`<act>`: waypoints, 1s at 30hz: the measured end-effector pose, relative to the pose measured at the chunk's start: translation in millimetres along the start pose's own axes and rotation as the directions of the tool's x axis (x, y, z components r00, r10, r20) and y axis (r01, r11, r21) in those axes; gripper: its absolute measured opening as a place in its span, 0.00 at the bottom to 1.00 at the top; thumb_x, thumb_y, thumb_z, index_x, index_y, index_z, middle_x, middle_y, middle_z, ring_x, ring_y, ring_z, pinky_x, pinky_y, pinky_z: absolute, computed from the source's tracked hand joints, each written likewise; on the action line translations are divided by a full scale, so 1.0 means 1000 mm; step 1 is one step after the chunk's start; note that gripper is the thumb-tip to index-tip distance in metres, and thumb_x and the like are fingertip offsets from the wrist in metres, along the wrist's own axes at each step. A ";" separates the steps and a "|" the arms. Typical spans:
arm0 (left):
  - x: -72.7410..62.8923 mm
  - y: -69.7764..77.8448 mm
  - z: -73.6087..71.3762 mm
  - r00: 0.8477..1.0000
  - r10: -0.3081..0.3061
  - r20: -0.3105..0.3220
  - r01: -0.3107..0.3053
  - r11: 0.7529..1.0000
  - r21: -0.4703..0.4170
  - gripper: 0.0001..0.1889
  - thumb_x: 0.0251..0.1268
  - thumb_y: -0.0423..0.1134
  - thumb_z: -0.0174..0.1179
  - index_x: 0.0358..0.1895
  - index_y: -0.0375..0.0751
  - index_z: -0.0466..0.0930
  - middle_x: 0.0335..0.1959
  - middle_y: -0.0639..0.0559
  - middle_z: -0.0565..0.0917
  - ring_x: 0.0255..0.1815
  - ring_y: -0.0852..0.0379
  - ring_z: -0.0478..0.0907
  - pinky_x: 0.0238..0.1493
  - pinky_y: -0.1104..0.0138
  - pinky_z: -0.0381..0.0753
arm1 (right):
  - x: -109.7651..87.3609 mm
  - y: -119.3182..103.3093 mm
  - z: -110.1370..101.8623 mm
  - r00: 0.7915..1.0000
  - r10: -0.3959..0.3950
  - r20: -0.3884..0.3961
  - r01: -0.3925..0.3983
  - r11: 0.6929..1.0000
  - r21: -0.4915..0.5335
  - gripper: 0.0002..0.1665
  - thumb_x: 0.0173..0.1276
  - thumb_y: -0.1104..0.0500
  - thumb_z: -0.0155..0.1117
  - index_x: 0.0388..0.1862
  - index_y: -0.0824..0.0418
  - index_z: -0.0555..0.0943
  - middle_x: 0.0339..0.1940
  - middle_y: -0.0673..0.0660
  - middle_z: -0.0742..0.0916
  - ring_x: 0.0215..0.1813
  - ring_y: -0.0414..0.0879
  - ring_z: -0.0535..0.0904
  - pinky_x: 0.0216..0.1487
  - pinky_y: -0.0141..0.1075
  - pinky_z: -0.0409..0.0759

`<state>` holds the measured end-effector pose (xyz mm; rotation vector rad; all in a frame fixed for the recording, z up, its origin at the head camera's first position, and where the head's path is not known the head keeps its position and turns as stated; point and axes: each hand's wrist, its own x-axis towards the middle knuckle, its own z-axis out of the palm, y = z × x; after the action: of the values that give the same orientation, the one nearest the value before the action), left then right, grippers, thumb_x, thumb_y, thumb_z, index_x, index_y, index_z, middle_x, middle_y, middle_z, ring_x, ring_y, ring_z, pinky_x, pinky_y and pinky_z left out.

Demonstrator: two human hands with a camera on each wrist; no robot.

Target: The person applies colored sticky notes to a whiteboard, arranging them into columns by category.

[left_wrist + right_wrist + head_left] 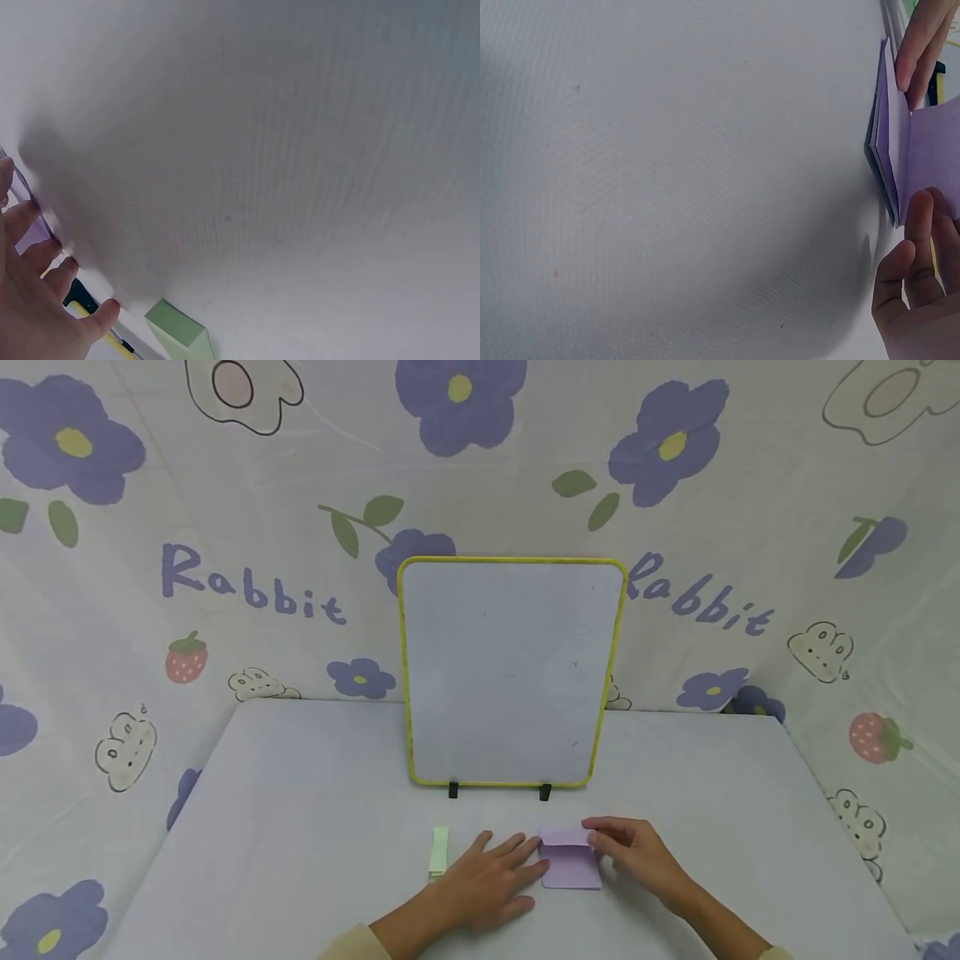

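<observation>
A purple sticky note pad lies on the table in front of me, its top sheet bent up along the far side. My right hand pinches the right end of that raised sheet between thumb and fingers. Flat on the table, my left hand has its fingers spread, with fingertips at the pad's left edge. In the right wrist view the lifted sheet stands away from the pad. A narrow light green pad lies left of my left hand, its near end partly hidden.
A whiteboard with a yellow frame stands upright behind the pads on black feet. White cloth covers the table. A patterned curtain hangs behind and at both sides.
</observation>
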<state>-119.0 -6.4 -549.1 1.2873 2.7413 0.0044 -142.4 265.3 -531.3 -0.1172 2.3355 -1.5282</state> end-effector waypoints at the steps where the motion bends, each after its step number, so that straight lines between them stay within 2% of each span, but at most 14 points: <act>1: 0.000 0.000 0.001 1.000 0.000 0.000 0.000 1.000 -0.003 0.28 0.78 0.60 0.41 0.77 0.62 0.62 0.79 0.54 0.59 0.78 0.55 0.57 0.68 0.47 0.64 | 0.000 0.000 0.000 1.000 0.003 0.000 -0.003 1.000 0.003 0.25 0.73 0.56 0.62 0.62 0.70 0.78 0.52 0.62 0.87 0.47 0.50 0.84 0.46 0.36 0.80; 8: -0.001 0.001 0.001 1.000 -0.005 -0.017 0.004 1.000 -0.003 0.28 0.78 0.60 0.41 0.76 0.62 0.62 0.79 0.54 0.59 0.78 0.54 0.57 0.68 0.46 0.65 | -0.001 -0.003 0.001 1.000 0.008 -0.024 -0.008 1.000 0.012 0.27 0.70 0.55 0.67 0.63 0.68 0.78 0.55 0.63 0.86 0.48 0.48 0.85 0.46 0.33 0.80; 19: -0.001 0.002 -0.004 1.000 -0.002 -0.023 0.002 1.000 0.013 0.28 0.77 0.60 0.42 0.76 0.62 0.63 0.79 0.55 0.59 0.76 0.55 0.60 0.66 0.48 0.67 | -0.001 -0.007 -0.001 0.991 -0.109 -0.081 0.113 0.993 0.043 0.21 0.68 0.63 0.68 0.58 0.70 0.81 0.56 0.65 0.85 0.48 0.42 0.85 0.48 0.29 0.80; 26: 0.001 0.002 -0.004 0.999 0.017 -0.035 -0.017 1.000 0.009 0.28 0.77 0.59 0.42 0.75 0.59 0.65 0.77 0.60 0.62 0.76 0.54 0.61 0.65 0.48 0.68 | 0.004 -0.016 -0.003 0.958 -0.258 -0.128 0.259 0.966 -0.010 0.19 0.66 0.68 0.67 0.55 0.73 0.81 0.52 0.69 0.85 0.42 0.44 0.88 0.43 0.29 0.82; 30: 0.003 0.001 -0.005 0.999 0.025 -0.042 -0.025 1.000 -0.001 0.27 0.78 0.59 0.41 0.74 0.58 0.67 0.76 0.60 0.65 0.75 0.54 0.63 0.64 0.49 0.69 | 0.009 -0.028 -0.005 0.936 -0.313 -0.163 0.313 0.949 -0.027 0.18 0.65 0.71 0.67 0.54 0.73 0.81 0.52 0.70 0.85 0.41 0.43 0.88 0.40 0.29 0.83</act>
<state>-121.1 -3.2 -544.6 1.3355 2.7596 0.0356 -155.4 255.7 -506.9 -0.3950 2.5431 -1.7433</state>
